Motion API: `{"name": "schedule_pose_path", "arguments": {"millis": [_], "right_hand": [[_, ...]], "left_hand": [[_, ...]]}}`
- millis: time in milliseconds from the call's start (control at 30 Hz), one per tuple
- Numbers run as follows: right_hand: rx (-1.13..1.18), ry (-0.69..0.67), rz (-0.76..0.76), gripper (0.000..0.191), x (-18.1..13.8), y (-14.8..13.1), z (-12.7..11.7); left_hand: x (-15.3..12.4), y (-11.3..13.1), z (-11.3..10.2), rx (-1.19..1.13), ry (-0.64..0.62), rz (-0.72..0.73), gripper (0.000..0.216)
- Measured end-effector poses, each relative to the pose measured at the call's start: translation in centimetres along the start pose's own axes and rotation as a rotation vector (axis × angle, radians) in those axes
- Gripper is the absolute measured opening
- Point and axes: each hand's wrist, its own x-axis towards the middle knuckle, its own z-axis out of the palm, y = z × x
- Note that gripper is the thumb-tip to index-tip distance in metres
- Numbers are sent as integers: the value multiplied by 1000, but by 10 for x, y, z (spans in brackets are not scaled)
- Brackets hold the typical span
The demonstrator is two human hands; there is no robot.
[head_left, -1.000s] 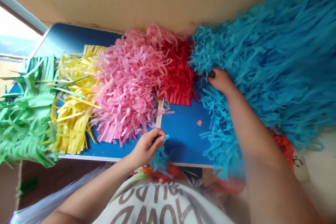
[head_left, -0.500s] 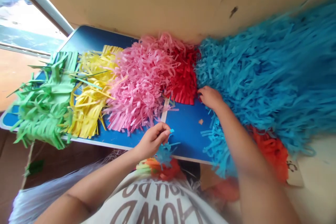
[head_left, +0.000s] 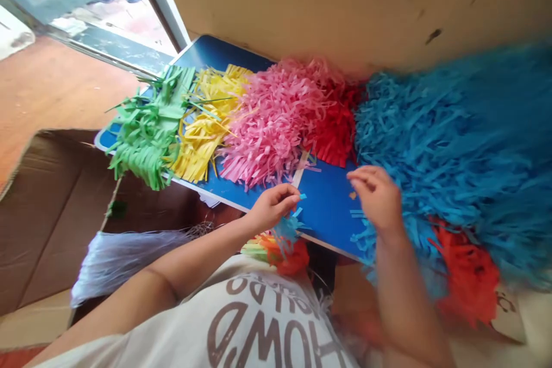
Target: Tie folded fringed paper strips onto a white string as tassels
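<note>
My left hand [head_left: 276, 205] is closed in a pinch over the front edge of the blue table [head_left: 330, 192]. A small piece of light blue paper strip [head_left: 302, 196] pokes out from its fingertips. Just below that hand hangs a blue paper fringe [head_left: 287, 229], with orange fringe [head_left: 287, 256] under it at my waist. My right hand [head_left: 375, 192] is above the table, thumb and fingers pressed together; what they hold, if anything, is too small to tell. Beside it lies the large heap of blue paper fringe [head_left: 422, 144], and red fringe [head_left: 334, 132] sits a little behind.
Pink [head_left: 276, 121], yellow [head_left: 207, 126] and green fringe [head_left: 155, 126] spread along the table to the left. White strings [head_left: 129, 256] hang by an open cardboard box [head_left: 47, 207]. Orange-red fringe [head_left: 466, 270] lies at right. A wall [head_left: 323, 6] runs behind.
My right hand has drawn back from the edge of the red and blue fringe toward me. My left hand still pinches the blue strip. The view has swung left.
</note>
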Motion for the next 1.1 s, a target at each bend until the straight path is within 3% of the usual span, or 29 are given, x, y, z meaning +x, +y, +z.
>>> {"name": "schedule_pose_path", "arguments": {"millis": [67, 133, 233, 333, 667, 933, 1100], "right_hand": [[269, -62, 153, 14, -43, -32, 20], [503, 9, 347, 21, -77, -53, 43], [712, 138, 531, 26, -105, -61, 66], [741, 189, 586, 28, -114, -58, 68], [630, 247, 556, 24, -124, -58, 49], [347, 146, 334, 14, -127, -53, 42], [406, 92, 280, 11, -127, -47, 40]], "left_hand": [[1, 0, 4, 79, -19, 43, 39], [0, 1, 7, 196, -47, 115, 36], [-4, 1, 11, 345, -84, 209, 32], [-7, 0, 14, 453, -119, 267, 30], [-5, -1, 23, 579, -179, 324, 26], [-7, 1, 18, 834, -282, 442, 29], [-8, 9, 16, 844, -361, 459, 31]]}}
